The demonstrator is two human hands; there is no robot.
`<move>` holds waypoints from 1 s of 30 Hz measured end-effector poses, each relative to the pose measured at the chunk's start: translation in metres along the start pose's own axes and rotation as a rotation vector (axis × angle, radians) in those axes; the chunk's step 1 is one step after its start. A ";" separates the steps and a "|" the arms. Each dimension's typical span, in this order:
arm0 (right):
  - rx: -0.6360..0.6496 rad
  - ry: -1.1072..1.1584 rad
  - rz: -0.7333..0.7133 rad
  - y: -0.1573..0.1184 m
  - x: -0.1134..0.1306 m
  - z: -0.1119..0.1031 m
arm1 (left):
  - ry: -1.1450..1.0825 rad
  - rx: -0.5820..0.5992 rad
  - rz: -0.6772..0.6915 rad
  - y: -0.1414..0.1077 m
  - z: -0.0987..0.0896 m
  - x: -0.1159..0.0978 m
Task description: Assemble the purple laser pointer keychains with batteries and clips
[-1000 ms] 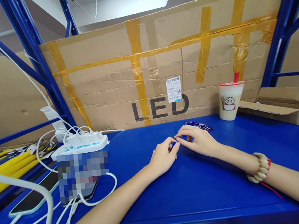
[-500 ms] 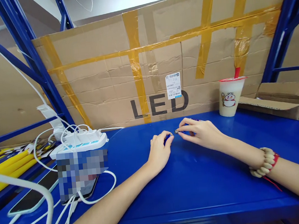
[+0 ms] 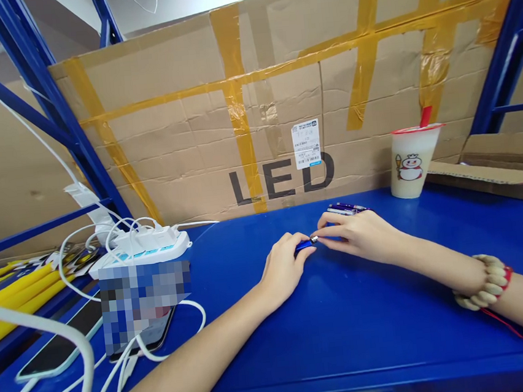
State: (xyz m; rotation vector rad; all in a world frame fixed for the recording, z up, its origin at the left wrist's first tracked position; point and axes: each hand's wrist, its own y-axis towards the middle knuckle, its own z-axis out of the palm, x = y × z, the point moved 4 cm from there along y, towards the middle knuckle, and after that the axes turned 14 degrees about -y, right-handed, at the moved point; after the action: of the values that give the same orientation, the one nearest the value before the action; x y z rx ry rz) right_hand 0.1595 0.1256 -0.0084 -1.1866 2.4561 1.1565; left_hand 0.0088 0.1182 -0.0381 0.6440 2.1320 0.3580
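Observation:
My left hand is closed around a short blue pen barrel, with its end sticking out between thumb and forefinger. At that end is a small silver piece. My right hand pinches this silver piece from the right, and the two hands nearly meet above the blue tabletop. Whether the silver piece is joined to the barrel, I cannot tell. Just behind my right hand lie several blue and silver pens, partly covered by its knuckles.
A white power strip with tangled cables, a phone and a second, partly blurred phone lie at left. A milky drink cup stands back right, near an open cardboard box. A large carton walls off the back.
My hands have come together: the silver piece in my right fingers now meets the blue barrel's end. The view has shifted slightly, and the pens behind my right hand show more.

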 end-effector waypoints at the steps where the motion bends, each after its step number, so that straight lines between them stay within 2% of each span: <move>1: -0.001 0.015 0.010 0.000 -0.001 0.000 | 0.001 0.003 -0.001 0.000 0.000 0.000; 12: -0.011 0.257 0.083 0.000 -0.002 0.001 | 0.035 0.006 -0.008 -0.002 0.000 -0.004; 21: 0.036 0.448 0.162 0.001 -0.004 0.003 | -0.017 0.040 0.042 -0.002 0.001 -0.005; 30: 0.061 0.598 0.259 0.002 0.002 0.006 | -0.025 -0.025 0.006 -0.001 -0.002 -0.007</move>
State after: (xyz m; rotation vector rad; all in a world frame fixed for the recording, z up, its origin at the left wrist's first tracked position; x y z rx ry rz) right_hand 0.1558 0.1295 -0.0116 -1.3849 3.1375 0.8573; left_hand 0.0098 0.1131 -0.0328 0.6375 2.0988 0.3779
